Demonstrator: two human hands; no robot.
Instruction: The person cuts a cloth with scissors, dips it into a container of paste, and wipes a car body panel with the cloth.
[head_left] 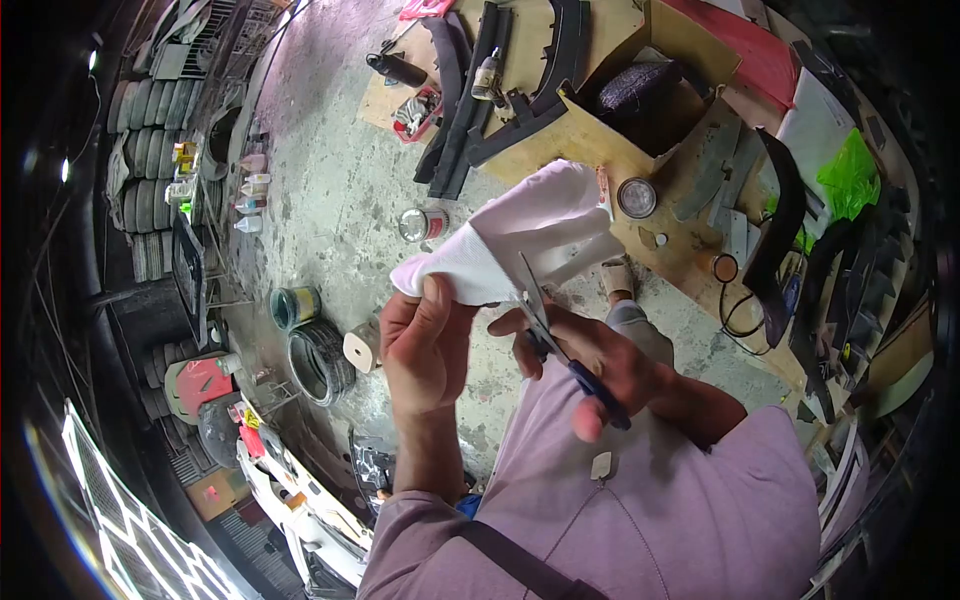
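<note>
A piece of white cloth point(455, 262) hangs in front of me, with a folded upper part standing up to the right. My left hand point(430, 335) pinches its lower left edge between thumb and fingers. In my right hand point(600, 355) is a pair of scissors point(578, 372) with dark blue handles; my fingers are around the handles. The scissor blades point up and lie at the cloth's lower edge, slightly apart. Whether they have cut into the cloth there I cannot tell.
A workbench at the right carries an open cardboard box point(640, 125), black curved trim pieces point(465, 110), a round tin point(637, 198) and a green plastic bag point(850, 175). On the concrete floor stand a can point(422, 224), a paper roll point(361, 350) and a coiled black hose point(320, 362).
</note>
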